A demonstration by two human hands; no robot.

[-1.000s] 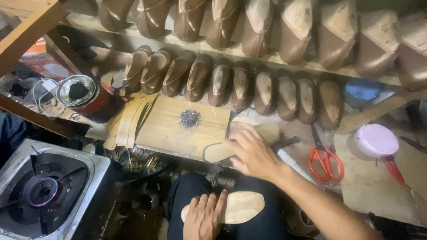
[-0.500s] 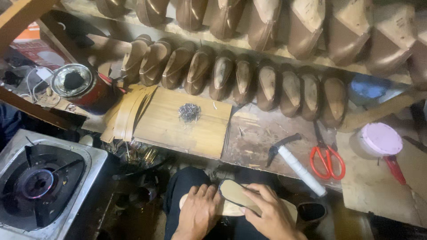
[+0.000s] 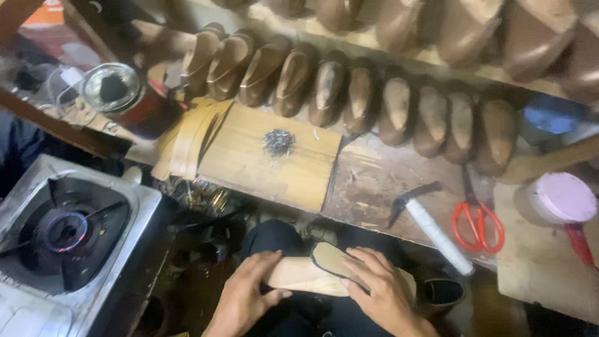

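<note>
Head view showed the left hand (image 3: 246, 293) wrapped around the near end of a pale wooden shoe last (image 3: 299, 276) resting on the lap, thumb lying along its side. The right hand (image 3: 382, 293) pressed a flat tan leather insole (image 3: 331, 259) onto the last, fingers spread across it. Just beyond the right hand, a hammer with a white-wrapped handle (image 3: 433, 228) lay on the worn wooden tabletop (image 3: 380, 187), with orange-handled scissors (image 3: 477, 221) further right. Beyond both hands sat a light wooden block (image 3: 274, 168) bearing a small heap of metal tacks (image 3: 279, 142). Farther off stood a row of brown wooden shoe lasts (image 3: 368, 103). Left of the left hand stood a steel gas burner (image 3: 65, 231).
</note>
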